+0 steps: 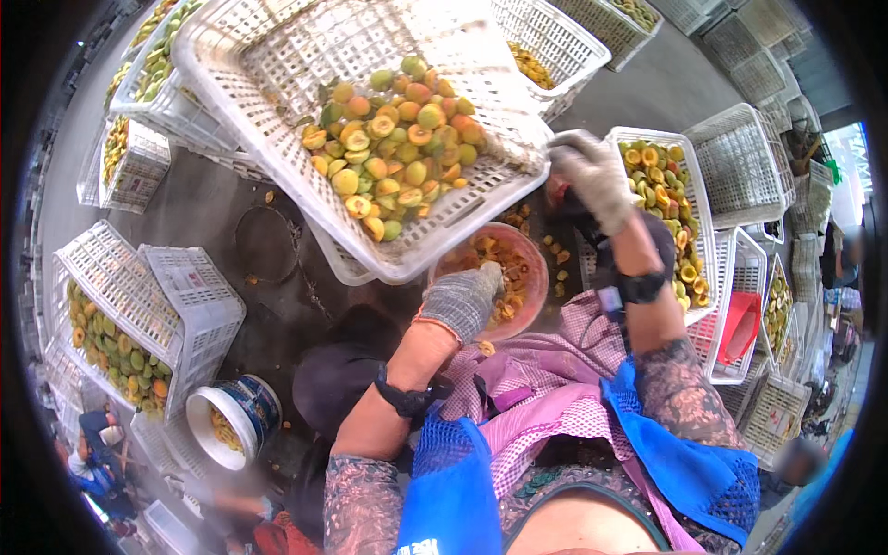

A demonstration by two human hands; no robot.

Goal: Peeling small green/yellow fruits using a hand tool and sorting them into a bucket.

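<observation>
My left hand [461, 302], in a grey knit glove, is over the near left part of a pink basin [538, 295] with orange fruit pieces in it. Its fingers are curled, and whether they hold anything is hidden. My right hand [593, 177], in a pale glove, is blurred by motion beside the right corner of a large white crate [388, 267]. What its bent fingers hold, I cannot make out. Whole and halved apricots [395, 139] lie in that tilted crate. Just right of my right hand stands a white crate [707, 236] of halved apricots [659, 184].
At left, white crates [201, 291] hold more apricots, with a white bucket [208, 423] of fruit pieces below them. Stray fruit bits [555, 250] lie on the dark floor [298, 208]. A red bag [739, 329] hangs at a crate on the right. Other people [104, 451] are at lower left.
</observation>
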